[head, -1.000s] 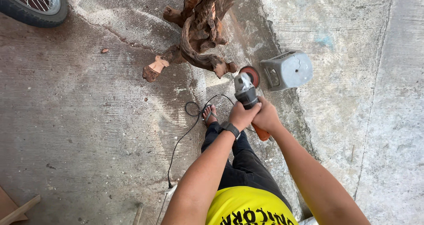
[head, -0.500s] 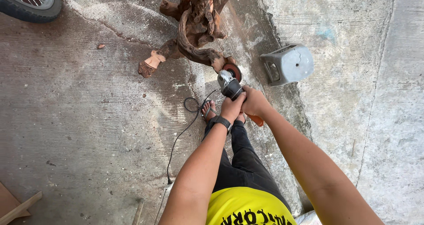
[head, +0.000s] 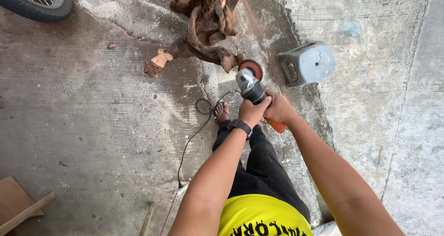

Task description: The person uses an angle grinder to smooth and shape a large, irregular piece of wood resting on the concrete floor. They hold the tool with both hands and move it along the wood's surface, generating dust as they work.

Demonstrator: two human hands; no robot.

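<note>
Rust-red disc point(head: 251, 69) of an angle grinder point(head: 252, 89) is seen at centre frame, just beside or touching the lower tip of a gnarled root stump point(head: 208, 27); contact cannot be confirmed. The grinder body is clamped by the left hand point(head: 252, 112), and its orange rear handle is wrapped by the right hand point(head: 279, 108); both are fully closed on the tool. Cord point(head: 196, 132) is trailed down-left across the concrete floor point(head: 92, 125). Pale dust is spread on the floor around the stump base, so some sanding is judged done; most of the stump is seen dark and rough, so the bulk is judged left. A grey stool point(head: 307, 62) is tipped over at right of the stump, a tyre point(head: 37, 2) is cut off at upper left, and wood offcuts point(head: 18, 206) are seen at lower left.
</note>
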